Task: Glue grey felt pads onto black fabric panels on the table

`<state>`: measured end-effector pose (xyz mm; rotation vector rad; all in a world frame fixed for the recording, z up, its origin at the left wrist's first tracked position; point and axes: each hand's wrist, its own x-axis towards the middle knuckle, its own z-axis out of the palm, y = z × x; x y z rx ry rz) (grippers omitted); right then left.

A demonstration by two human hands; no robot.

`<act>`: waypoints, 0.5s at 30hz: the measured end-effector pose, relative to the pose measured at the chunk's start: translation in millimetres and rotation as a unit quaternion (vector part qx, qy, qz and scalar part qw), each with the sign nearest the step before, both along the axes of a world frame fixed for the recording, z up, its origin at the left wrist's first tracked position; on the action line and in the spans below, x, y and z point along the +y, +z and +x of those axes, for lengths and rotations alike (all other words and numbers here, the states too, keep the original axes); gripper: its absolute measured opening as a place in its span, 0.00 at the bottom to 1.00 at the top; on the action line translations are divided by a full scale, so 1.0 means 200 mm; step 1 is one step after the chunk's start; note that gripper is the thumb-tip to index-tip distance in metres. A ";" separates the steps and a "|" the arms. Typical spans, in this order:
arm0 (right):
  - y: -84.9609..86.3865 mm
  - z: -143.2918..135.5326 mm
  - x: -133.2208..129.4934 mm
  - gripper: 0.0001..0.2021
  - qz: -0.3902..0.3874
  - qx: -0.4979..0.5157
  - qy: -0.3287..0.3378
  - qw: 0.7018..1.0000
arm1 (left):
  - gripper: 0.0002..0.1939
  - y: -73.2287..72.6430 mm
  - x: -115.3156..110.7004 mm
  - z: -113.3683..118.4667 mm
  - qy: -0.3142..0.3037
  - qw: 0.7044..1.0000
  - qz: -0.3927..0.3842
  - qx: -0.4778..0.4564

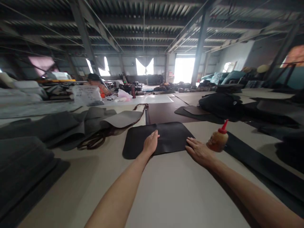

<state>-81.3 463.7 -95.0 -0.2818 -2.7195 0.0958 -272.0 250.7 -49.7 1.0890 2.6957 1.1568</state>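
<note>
A black sheet with rounded corners [172,136], smooth like leather or rubber, lies flat on the pale table [166,183]. My left hand [151,142] rests on its middle, side-on, fingers stretched out and pointing away from me. At the sheet's right edge, my right hand [198,150] lies flat with fingers extended, the fingertips touching the border. Just beyond the right hand stands a squeeze bottle [218,140] with a red nozzle and amber contents. Neither hand grips anything.
Dark grey sheets are stacked at the left [26,171], with crumpled grey pieces [68,123] and a brown cord [92,142] beyond. A long dark strip [256,161] runs along the right. Black material [218,106] is heaped behind the bottle. A person [101,88] is at the far left.
</note>
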 end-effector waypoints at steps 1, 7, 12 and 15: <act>0.01 0.00 0.00 0.28 -0.004 0.004 0.004 1.000 | 0.30 0.00 0.00 0.00 -0.003 1.000 0.005 -0.004; 0.03 0.01 -0.02 0.25 -0.023 0.024 0.003 0.999 | 0.27 -0.02 -0.01 0.03 -0.023 1.000 -0.016 0.011; 0.02 0.00 -0.02 0.23 -0.033 0.037 -0.012 0.999 | 0.38 -0.02 -0.04 0.01 -0.107 0.988 -0.090 0.066; 0.01 0.01 -0.02 0.23 -0.039 0.046 -0.010 0.998 | 0.42 -0.01 -0.06 -0.02 -0.178 0.969 -0.146 0.095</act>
